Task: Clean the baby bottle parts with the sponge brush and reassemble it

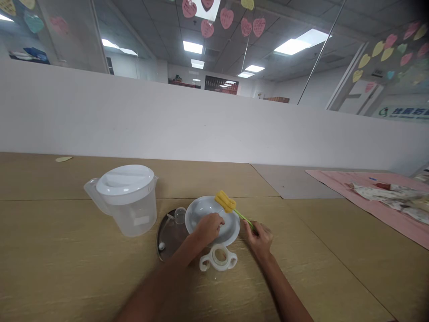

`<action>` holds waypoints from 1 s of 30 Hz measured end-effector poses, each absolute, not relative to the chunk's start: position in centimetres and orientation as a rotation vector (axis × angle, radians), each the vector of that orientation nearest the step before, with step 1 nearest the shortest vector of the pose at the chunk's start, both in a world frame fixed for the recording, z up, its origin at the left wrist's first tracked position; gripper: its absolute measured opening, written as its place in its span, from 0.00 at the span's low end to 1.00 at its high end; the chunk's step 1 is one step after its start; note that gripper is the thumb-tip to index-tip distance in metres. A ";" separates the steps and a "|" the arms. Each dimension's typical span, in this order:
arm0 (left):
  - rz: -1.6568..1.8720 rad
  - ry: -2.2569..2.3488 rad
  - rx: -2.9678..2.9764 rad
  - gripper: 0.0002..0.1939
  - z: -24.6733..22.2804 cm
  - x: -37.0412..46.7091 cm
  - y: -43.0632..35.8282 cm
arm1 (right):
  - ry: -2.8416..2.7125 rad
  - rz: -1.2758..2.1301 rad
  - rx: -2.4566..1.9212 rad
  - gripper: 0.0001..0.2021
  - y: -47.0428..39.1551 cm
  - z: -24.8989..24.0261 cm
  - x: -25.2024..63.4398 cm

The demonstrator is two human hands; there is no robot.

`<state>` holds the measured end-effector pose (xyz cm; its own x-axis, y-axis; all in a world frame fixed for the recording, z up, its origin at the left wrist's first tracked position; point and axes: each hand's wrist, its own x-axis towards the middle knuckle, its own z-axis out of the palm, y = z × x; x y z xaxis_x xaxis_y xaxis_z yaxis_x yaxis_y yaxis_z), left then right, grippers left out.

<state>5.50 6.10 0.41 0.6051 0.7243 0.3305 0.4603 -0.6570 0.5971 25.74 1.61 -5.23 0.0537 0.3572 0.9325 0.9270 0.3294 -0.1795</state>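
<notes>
A white bowl (197, 210) stands on the table in the middle of the head view. My left hand (209, 227) is over the bowl with its fingers curled together; what they hold, if anything, is hidden. To the right of the bowl, my right hand (259, 236) grips the green handle of a sponge brush (225, 201), whose yellow head hangs over the bowl's far right rim. In front of the bowl is a clear cup with a white two-handled ring (219, 258). A dark round tray (169, 237) lies left of the bowl, bearing a small clear cup (180, 215) and a small white piece (162, 246).
A clear pitcher with a white lid (129, 201) stands at the left. On the right, a pink cloth (335, 185) carries patterned fabric. A pale paper piece (63, 159) lies at the back left, before a low white wall (201, 125).
</notes>
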 end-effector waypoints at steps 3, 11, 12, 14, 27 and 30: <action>0.761 1.031 2.392 0.13 2.5 4.4 5.8 | -1.400 -0.594 -1.254 0.14 1.5 -5.4 25.7; 1.012 0.965 2.050 0.10 9.0 0.4 4.8 | -1.475 -0.586 -1.110 0.18 1.3 -5.1 25.4; 1.022 0.952 2.025 0.10 9.3 0.1 4.7 | -1.477 -0.583 -1.123 0.19 1.3 -5.1 25.4; 1.036 0.950 1.998 0.10 9.6 -0.3 4.5 | -1.461 -0.584 -1.157 0.18 1.4 -5.1 25.5; 1.149 0.984 2.189 0.11 9.4 0.2 4.2 | -1.537 -0.633 -1.073 0.16 1.0 -5.2 25.1; 1.135 1.114 2.329 0.10 9.6 -0.2 4.4 | -1.589 -0.593 -1.117 0.15 1.1 -5.2 25.3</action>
